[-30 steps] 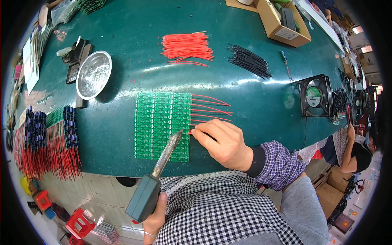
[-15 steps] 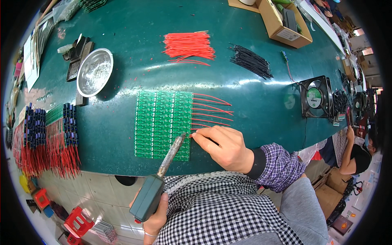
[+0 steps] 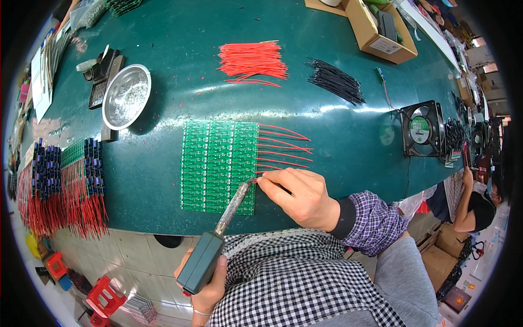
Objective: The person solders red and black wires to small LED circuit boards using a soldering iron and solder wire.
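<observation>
Holding a soldering iron [image 3: 220, 240] in the left hand [image 3: 210, 286], tip at the green circuit board panel's [image 3: 218, 163] lower right edge; right hand [image 3: 302, 196] pinches a red wire [image 3: 267, 175] just beside it.

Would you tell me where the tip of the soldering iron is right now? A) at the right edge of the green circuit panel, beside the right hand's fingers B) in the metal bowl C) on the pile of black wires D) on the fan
A: the soldering iron, held in the left hand, reaches the right edge of the green panel, beside the right hand.
</observation>
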The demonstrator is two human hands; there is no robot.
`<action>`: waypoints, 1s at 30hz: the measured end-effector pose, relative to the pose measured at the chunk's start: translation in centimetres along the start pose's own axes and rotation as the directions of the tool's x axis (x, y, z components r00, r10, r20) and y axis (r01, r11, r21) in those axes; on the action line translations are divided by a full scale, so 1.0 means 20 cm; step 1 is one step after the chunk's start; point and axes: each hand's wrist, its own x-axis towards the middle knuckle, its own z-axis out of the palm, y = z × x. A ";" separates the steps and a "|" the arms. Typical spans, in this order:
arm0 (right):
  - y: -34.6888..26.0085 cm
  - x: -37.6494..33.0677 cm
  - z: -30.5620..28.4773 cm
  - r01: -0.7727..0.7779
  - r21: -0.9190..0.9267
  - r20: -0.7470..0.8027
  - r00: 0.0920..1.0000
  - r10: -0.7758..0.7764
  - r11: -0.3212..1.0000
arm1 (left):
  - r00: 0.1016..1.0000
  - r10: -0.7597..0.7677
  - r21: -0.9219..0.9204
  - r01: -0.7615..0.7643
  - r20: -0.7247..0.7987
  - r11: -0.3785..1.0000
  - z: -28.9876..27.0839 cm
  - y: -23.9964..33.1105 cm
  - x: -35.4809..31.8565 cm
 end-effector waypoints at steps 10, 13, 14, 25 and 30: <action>0.00 0.01 -0.01 -0.011 0.006 0.009 1.000 0.011 1.000 | 0.990 -0.141 -0.055 0.141 0.006 0.988 -0.04 -0.02 -0.06; -0.01 0.00 -0.01 -0.017 0.005 0.012 1.000 0.017 1.000 | 0.987 -0.160 -0.060 0.160 -0.002 0.985 -0.03 -0.02 -0.07; -0.01 0.00 -0.01 -0.016 0.005 0.013 1.000 0.016 1.000 | 0.985 -0.170 -0.057 0.167 -0.041 0.984 -0.02 -0.01 -0.06; -0.01 0.00 0.00 -0.004 -0.005 -0.001 1.000 0.004 1.000 | 1.000 0.002 0.004 -0.002 0.014 1.000 0.00 -0.02 -0.02; 0.00 0.00 0.00 0.007 -0.009 -0.004 1.000 -0.008 1.000 | 1.000 -0.009 -0.003 0.009 0.010 1.000 0.01 -0.01 -0.01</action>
